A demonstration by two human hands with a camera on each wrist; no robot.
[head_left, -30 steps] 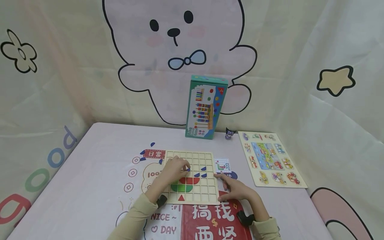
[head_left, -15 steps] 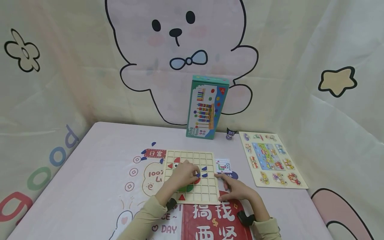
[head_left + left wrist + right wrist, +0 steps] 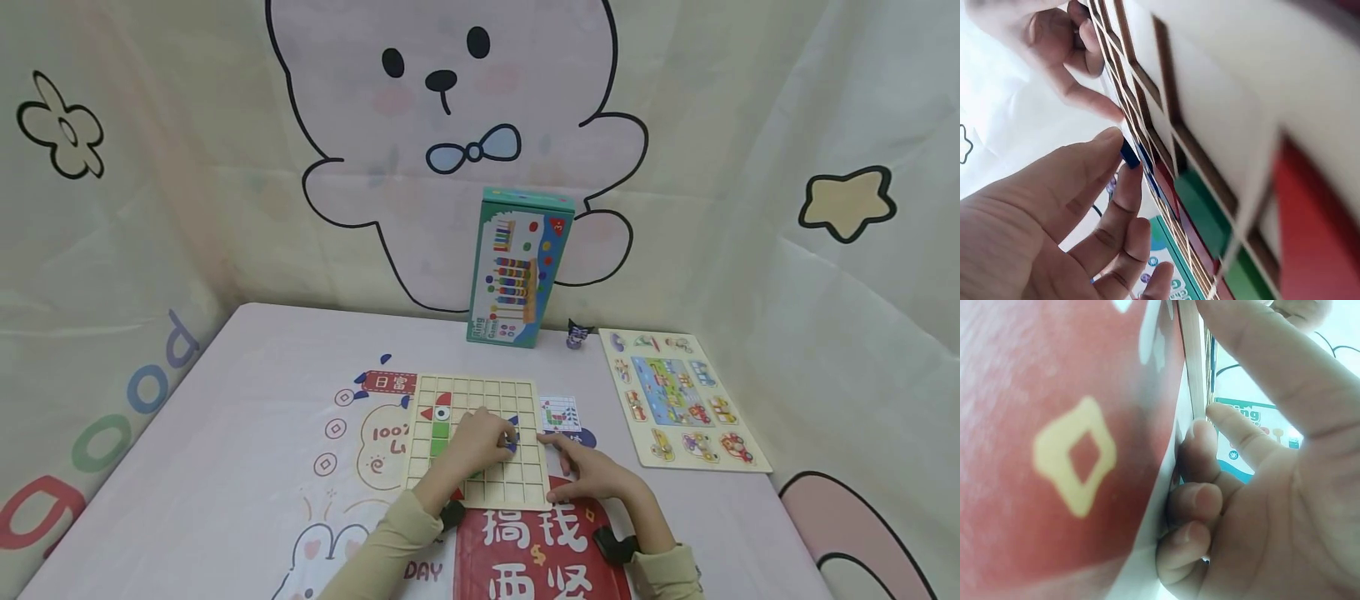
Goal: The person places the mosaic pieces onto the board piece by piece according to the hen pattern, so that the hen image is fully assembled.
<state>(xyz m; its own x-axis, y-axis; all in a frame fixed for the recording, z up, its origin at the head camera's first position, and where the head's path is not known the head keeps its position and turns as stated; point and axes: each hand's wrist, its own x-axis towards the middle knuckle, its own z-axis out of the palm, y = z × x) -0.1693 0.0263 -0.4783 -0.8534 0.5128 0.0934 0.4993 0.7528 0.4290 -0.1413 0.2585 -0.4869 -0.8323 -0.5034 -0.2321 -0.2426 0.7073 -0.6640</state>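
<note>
My left hand (image 3: 477, 443) is over the right half of a cream wooden grid board (image 3: 521, 493). Between thumb and index finger it pinches a small blue puzzle piece (image 3: 1129, 154), close over the cells. Green squares (image 3: 438, 440), an eye tile (image 3: 442, 413) and red triangles (image 3: 444, 398) lie in the board's left part. The left hand partly covers other red, green and blue pieces. At the board's right edge, my right hand (image 3: 596, 475) rests with thumb and index finger spread and touching the edge; its other fingers are bent.
Several loose blue pieces (image 3: 386, 359) lie left of the board and behind it. A small pattern card (image 3: 559, 413) lies to its right. Farther back are a green toy box (image 3: 517, 267), a small purple figure (image 3: 577, 335) and a picture puzzle board (image 3: 738, 417).
My left hand has moved right across the board, uncovering the eye tile, red triangles and green squares on the left. The right hand stays at the board's edge.
</note>
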